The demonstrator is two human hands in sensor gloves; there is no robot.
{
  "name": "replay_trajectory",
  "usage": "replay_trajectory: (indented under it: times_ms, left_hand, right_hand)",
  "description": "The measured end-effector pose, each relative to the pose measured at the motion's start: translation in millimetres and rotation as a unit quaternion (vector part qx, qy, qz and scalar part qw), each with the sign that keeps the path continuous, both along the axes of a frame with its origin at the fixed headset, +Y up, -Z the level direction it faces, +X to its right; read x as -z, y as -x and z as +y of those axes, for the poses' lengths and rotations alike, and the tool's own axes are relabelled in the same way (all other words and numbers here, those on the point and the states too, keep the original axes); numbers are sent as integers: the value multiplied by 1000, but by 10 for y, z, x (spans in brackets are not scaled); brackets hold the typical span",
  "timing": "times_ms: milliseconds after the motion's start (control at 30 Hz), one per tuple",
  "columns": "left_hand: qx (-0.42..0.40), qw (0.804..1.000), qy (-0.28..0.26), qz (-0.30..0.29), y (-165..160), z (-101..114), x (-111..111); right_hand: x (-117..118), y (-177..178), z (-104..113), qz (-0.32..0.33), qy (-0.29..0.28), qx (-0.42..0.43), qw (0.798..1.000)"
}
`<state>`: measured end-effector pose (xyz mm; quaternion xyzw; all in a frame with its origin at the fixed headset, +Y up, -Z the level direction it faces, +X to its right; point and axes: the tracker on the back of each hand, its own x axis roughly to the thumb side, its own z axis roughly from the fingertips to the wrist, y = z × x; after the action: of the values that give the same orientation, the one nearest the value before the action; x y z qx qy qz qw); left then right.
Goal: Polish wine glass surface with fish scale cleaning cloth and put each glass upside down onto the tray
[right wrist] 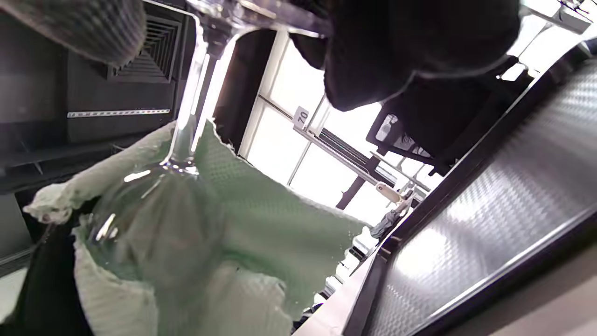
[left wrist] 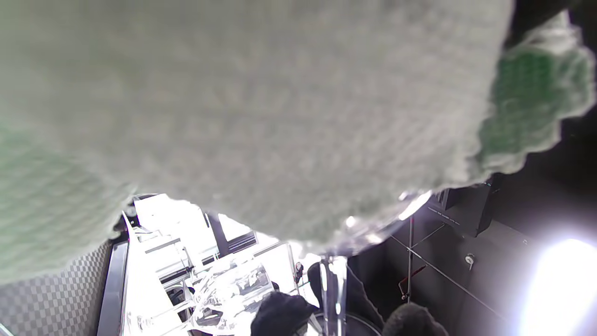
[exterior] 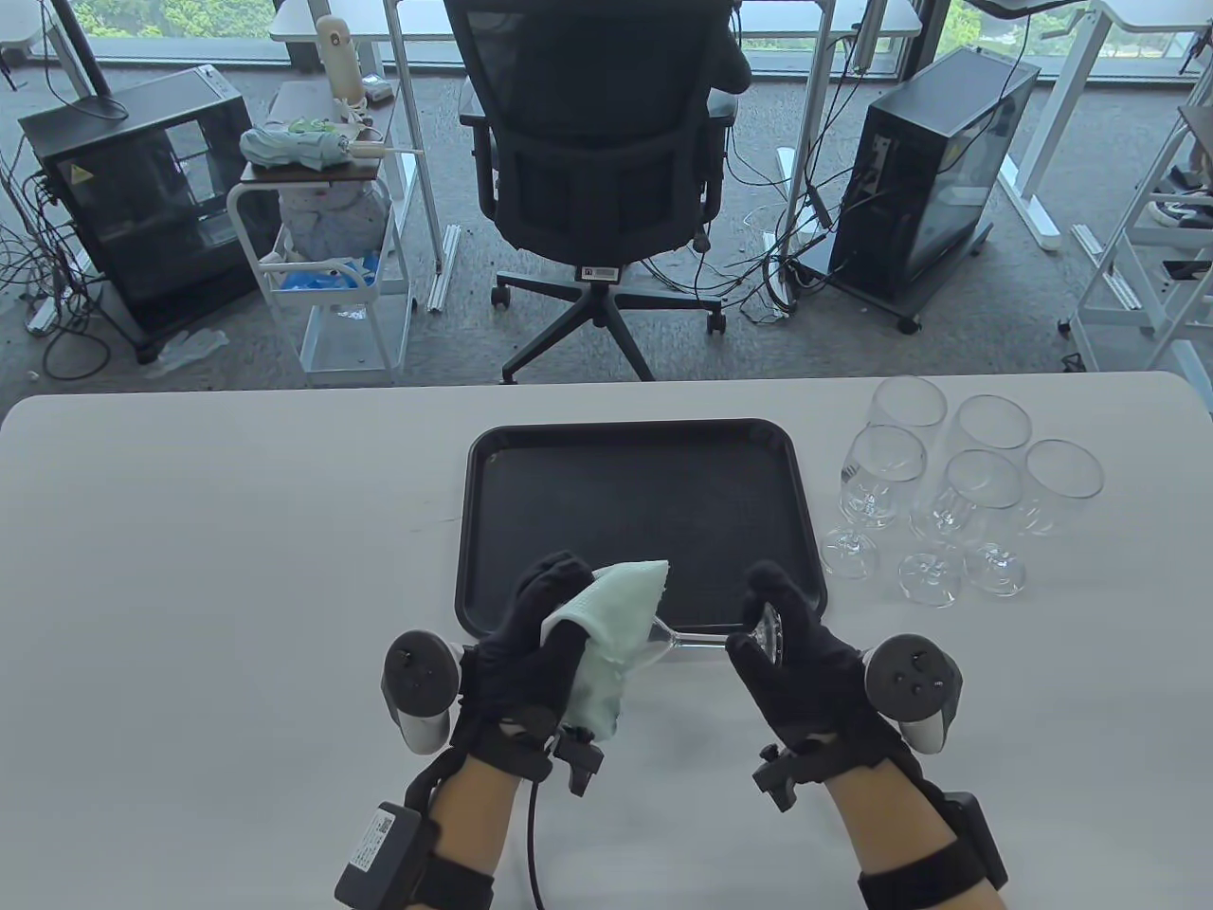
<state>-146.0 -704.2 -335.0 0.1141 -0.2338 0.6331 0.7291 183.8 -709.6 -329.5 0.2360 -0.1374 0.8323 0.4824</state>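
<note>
A wine glass (exterior: 697, 641) lies on its side in the air above the near edge of the black tray (exterior: 493, 531). My right hand (exterior: 772, 630) pinches its round foot. My left hand (exterior: 559, 616) wraps the pale green cloth (exterior: 616, 635) around the bowl and holds it. In the right wrist view the stem (right wrist: 191, 107) runs down into the bowl (right wrist: 154, 219), which sits inside the cloth (right wrist: 261, 224). The cloth (left wrist: 242, 116) fills most of the left wrist view, with the stem (left wrist: 333, 289) showing below it. Nothing stands on the tray.
Several upright wine glasses (exterior: 957, 493) stand in a cluster on the white table (exterior: 190, 569), right of the tray. Beyond the far table edge are an office chair (exterior: 606, 161), a white trolley (exterior: 332, 265) and computer cases on the floor.
</note>
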Motion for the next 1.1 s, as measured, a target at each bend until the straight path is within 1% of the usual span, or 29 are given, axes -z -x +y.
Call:
replay_trajectory:
  times_ms: [67,100,133,167,233,267,300,333,367,400,433,467,533,600,633,667,700,733,767,800,833,867,900,933,967,1067,1100]
  left_hand:
    - [-10,1000,12,5,14,-12,7]
    - [-19,1000,20,-5,16,-18,12]
    - [-21,999,26,-11,11,-21,11]
    - [-20,999,26,-9,9,-22,10]
    - [-19,1000,22,-4,-8,-8,-4]
    - [-14,1000,19,-1,-18,2,-13]
    - [-8,1000,12,1,-28,7,-21]
    - [-4,1000,3,3,-33,9,-25]
    - [2,1000,-8,8,-40,15,-29]
    - [6,1000,-11,12,-37,17,-29]
    - [5,1000,-9,9,-32,15,-23]
    - [3,1000,-8,3,-29,13,-17]
    - [-6,1000,1,10,-9,-7,-11]
    - [-23,1000,18,-4,2,-27,6]
    - [-26,999,21,-6,1,-33,6]
    - [-30,999,20,-6,-6,-33,3]
    - [-29,999,22,-2,-17,-31,-3]
    - [-28,999,27,1,-20,-38,-6]
    - [-31,999,26,-1,-19,-46,-3]
    - [-32,999,26,-5,-16,-49,5]
    - [-27,999,25,-9,-7,-45,14]
    - [-21,999,24,-7,8,-43,20]
    - [-23,1000,21,-4,23,-44,25]
    - [-35,999,23,1,45,-46,33]
    - [-42,999,25,5,62,-49,37]
    - [-63,997,29,14,164,-55,64]
    - [-73,997,32,17,195,-56,67]
  right_hand:
    - [-29,19,38,-1,-76,-41,996]
    - [-56,27,58,-9,-120,-69,990]
    - [-75,29,75,-29,-153,-87,984]
    - [-80,28,82,-33,-162,-91,982]
    - [-69,18,68,-30,-143,-59,988]
    - [-46,12,49,-28,-112,-29,993]
    - [-20,3,27,-19,-60,1,998]
    - [-7,-5,11,-12,-27,18,999]
    - [13,-15,-13,-6,25,41,999]
    - [25,-22,-23,9,46,44,998]
    - [32,-26,-17,18,34,32,999]
    - [25,-25,-10,13,21,17,1000]
    - [-2,1,26,4,-44,-19,999]
    - [-67,29,77,-28,-139,-82,986]
    - [-80,31,93,-41,-160,-90,982]
    - [-82,30,101,-44,-158,-83,983]
    - [-66,29,95,-42,-136,-55,988]
    - [-37,23,83,-33,-97,-25,994]
    - [8,0,56,-18,-36,10,999]
    - [28,-11,40,-1,3,34,999]
    - [45,-19,26,-4,50,53,997]
    - [55,-30,39,-9,67,46,997]
    - [46,-46,75,-12,61,33,997]
    - [26,-69,148,-44,44,30,998]
    - [19,-83,194,-58,37,31,997]
    - [-47,-108,503,-101,39,-2,994]
    - [-68,-83,620,-124,22,-43,991]
